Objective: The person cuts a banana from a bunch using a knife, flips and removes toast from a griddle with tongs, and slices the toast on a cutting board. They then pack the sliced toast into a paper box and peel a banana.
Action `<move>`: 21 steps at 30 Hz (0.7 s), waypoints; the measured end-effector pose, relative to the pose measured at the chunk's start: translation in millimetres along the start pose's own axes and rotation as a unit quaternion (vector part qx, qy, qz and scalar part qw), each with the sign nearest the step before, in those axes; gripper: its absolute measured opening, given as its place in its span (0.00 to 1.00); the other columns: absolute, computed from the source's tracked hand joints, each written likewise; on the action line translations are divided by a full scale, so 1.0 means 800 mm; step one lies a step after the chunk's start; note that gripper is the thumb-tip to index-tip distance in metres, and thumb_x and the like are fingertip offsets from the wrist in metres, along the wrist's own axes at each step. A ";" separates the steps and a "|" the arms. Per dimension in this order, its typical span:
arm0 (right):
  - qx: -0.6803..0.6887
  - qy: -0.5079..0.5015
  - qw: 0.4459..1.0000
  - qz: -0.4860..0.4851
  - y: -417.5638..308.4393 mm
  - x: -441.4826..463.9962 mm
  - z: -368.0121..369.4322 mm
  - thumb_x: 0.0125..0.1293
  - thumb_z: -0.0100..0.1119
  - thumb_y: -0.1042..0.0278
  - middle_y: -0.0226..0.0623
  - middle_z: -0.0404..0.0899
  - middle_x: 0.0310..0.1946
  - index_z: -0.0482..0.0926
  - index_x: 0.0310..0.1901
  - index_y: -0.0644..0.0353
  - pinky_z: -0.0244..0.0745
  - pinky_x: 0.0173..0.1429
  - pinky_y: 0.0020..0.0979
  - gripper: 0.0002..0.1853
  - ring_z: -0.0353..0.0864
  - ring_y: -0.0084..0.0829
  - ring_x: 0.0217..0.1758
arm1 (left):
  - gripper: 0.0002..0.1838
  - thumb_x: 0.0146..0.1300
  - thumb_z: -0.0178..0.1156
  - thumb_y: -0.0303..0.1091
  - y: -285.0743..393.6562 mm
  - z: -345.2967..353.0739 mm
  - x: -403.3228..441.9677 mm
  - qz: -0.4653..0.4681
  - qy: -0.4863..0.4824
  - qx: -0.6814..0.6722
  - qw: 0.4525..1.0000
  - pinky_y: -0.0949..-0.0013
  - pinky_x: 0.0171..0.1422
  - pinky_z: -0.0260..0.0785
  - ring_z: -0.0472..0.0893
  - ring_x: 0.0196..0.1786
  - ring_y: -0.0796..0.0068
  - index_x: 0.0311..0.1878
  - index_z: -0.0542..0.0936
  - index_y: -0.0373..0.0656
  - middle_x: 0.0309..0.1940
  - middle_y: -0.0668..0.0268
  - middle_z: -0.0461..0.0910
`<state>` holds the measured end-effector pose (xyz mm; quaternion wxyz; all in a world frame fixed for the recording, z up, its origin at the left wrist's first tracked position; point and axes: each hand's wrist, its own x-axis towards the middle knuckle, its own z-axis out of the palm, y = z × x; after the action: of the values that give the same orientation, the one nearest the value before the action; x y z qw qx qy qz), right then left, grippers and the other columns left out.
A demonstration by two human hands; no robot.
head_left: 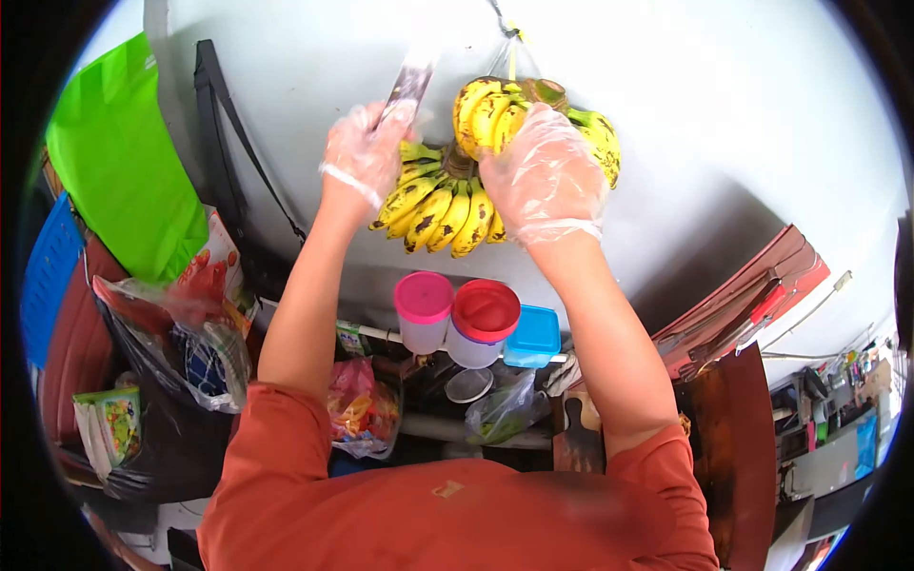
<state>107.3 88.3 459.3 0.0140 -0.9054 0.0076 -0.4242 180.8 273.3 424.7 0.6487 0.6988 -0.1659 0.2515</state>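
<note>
A bunch of ripe yellow bananas (447, 211) with brown spots hangs by a tie against the pale wall, its cut stalk (545, 92) at the top. My left hand (367, 152), in a clear plastic glove, is closed around a knife (409, 88) whose blade points upward, just left of the bunch. My right hand (550, 181), gloved the same way, is on the upper bananas (484, 112), its back toward me. Its fingers curl in against the fruit and are partly hidden.
Below the bunch stand a pink-lidded container (424, 309), a red-lidded container (486, 314) and a blue box (533, 335) on a shelf. Bags, including a green one (133, 162), hang at left. A reddish folded panel (747, 305) leans at right.
</note>
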 end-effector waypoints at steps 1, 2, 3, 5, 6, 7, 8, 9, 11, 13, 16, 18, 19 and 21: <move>0.005 0.017 1.000 0.008 -0.002 -0.001 0.003 0.63 0.66 0.55 0.47 0.84 0.42 0.78 0.46 0.61 0.82 0.49 0.43 0.19 0.87 0.46 0.45 | 0.18 0.74 0.63 0.47 -0.001 0.000 0.012 0.037 -0.004 0.009 0.999 0.73 0.23 0.60 0.68 0.19 0.85 0.38 0.83 0.40 0.19 0.73 0.73; 0.006 0.016 1.000 0.005 -0.004 -0.002 0.002 0.63 0.66 0.55 0.47 0.84 0.42 0.78 0.46 0.61 0.82 0.49 0.43 0.19 0.87 0.46 0.45 | 0.17 0.74 0.64 0.46 -0.001 -0.001 0.022 0.075 -0.008 0.018 0.997 0.73 0.24 0.61 0.68 0.19 0.85 0.39 0.84 0.40 0.19 0.73 0.74; 0.013 0.015 1.000 0.015 -0.006 -0.005 -0.001 0.62 0.66 0.56 0.47 0.84 0.41 0.78 0.46 0.61 0.82 0.49 0.43 0.18 0.87 0.46 0.45 | 0.17 0.74 0.64 0.46 -0.002 -0.004 0.031 0.075 -0.006 0.018 0.997 0.73 0.24 0.61 0.68 0.19 0.85 0.39 0.84 0.40 0.19 0.73 0.74; 0.019 0.014 0.999 0.026 -0.005 -0.006 -0.003 0.62 0.67 0.57 0.47 0.84 0.41 0.78 0.46 0.61 0.82 0.49 0.43 0.18 0.87 0.46 0.45 | 0.15 0.73 0.64 0.45 0.007 -0.010 0.044 0.145 -0.019 -0.002 0.989 0.73 0.24 0.62 0.68 0.20 0.85 0.41 0.85 0.40 0.23 0.74 0.77; 0.016 0.019 1.000 0.018 -0.004 -0.007 -0.003 0.61 0.67 0.57 0.47 0.84 0.42 0.78 0.45 0.61 0.82 0.48 0.43 0.18 0.87 0.45 0.44 | 0.15 0.73 0.64 0.44 0.014 -0.012 0.044 0.179 -0.027 -0.012 0.983 0.74 0.25 0.62 0.69 0.21 0.85 0.42 0.85 0.40 0.24 0.74 0.79; 0.014 0.024 1.000 0.010 -0.003 -0.008 -0.002 0.61 0.68 0.57 0.47 0.84 0.42 0.79 0.45 0.61 0.82 0.48 0.43 0.18 0.87 0.45 0.44 | 0.14 0.73 0.64 0.42 0.021 -0.016 0.040 0.142 -0.037 0.017 0.989 0.74 0.28 0.64 0.69 0.23 0.86 0.44 0.85 0.39 0.28 0.74 0.81; 0.013 0.024 1.000 0.010 -0.003 -0.009 -0.001 0.61 0.68 0.57 0.47 0.84 0.42 0.79 0.45 0.61 0.82 0.48 0.43 0.18 0.87 0.45 0.44 | 0.14 0.73 0.64 0.42 0.023 -0.015 0.038 0.141 -0.037 0.017 0.989 0.74 0.28 0.64 0.69 0.23 0.86 0.44 0.85 0.39 0.28 0.74 0.81; -0.002 0.021 1.000 0.008 -0.004 -0.009 0.001 0.60 0.69 0.56 0.47 0.83 0.44 0.78 0.47 0.61 0.81 0.48 0.44 0.20 0.86 0.45 0.45 | 0.14 0.73 0.64 0.41 0.024 -0.015 0.035 0.139 -0.056 0.027 0.988 0.75 0.29 0.64 0.70 0.24 0.86 0.46 0.85 0.38 0.29 0.73 0.81; -0.019 0.018 1.000 0.008 -0.006 -0.012 0.005 0.60 0.70 0.56 0.47 0.82 0.47 0.78 0.50 0.62 0.81 0.48 0.44 0.22 0.85 0.46 0.46 | 0.14 0.73 0.64 0.40 0.018 -0.008 0.036 0.139 -0.078 0.036 0.987 0.75 0.30 0.65 0.70 0.25 0.86 0.49 0.84 0.37 0.29 0.73 0.81; -0.061 0.025 0.998 -0.016 -0.012 -0.024 0.008 0.59 0.70 0.54 0.48 0.80 0.53 0.75 0.58 0.64 0.80 0.49 0.44 0.30 0.82 0.46 0.50 | 0.17 0.72 0.65 0.38 -0.005 0.007 0.041 0.219 -0.075 0.005 0.973 0.75 0.33 0.66 0.71 0.27 0.86 0.55 0.83 0.35 0.31 0.72 0.82; 0.002 0.105 0.994 -0.022 -0.030 -0.075 0.012 0.60 0.70 0.57 0.52 0.77 0.57 0.71 0.64 0.66 0.79 0.51 0.43 0.34 0.80 0.47 0.55 | 0.19 0.72 0.65 0.36 -0.001 0.014 0.032 0.171 -0.098 -0.013 0.980 0.75 0.31 0.66 0.70 0.26 0.85 0.60 0.81 0.35 0.32 0.71 0.83; 0.080 0.142 0.987 -0.006 -0.015 -0.114 0.039 0.61 0.71 0.58 0.51 0.78 0.57 0.71 0.64 0.66 0.78 0.52 0.42 0.34 0.80 0.46 0.55 | 0.19 0.72 0.65 0.35 0.012 0.015 0.022 0.104 -0.117 -0.025 0.987 0.75 0.29 0.65 0.70 0.25 0.87 0.61 0.80 0.35 0.32 0.70 0.83; 0.164 0.172 0.971 0.001 -0.007 -0.124 0.056 0.62 0.71 0.58 0.50 0.78 0.57 0.72 0.63 0.67 0.78 0.52 0.42 0.33 0.81 0.44 0.56 | 0.19 0.72 0.66 0.34 0.009 0.016 0.020 0.090 -0.111 -0.046 0.989 0.76 0.28 0.64 0.69 0.24 0.87 0.61 0.80 0.36 0.32 0.70 0.83; 0.390 0.083 0.903 0.159 0.005 -0.131 0.088 0.63 0.72 0.58 0.48 0.78 0.55 0.72 0.63 0.65 0.79 0.53 0.41 0.31 0.82 0.44 0.55 | 0.18 0.72 0.66 0.31 0.004 0.020 0.020 0.070 -0.101 -0.067 0.990 0.77 0.27 0.63 0.69 0.24 0.88 0.62 0.80 0.36 0.31 0.70 0.83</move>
<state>94.3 87.9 333.9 0.4330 -0.7757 -0.0131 -0.4590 194.5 258.9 435.8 0.6546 0.6625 -0.2956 0.2128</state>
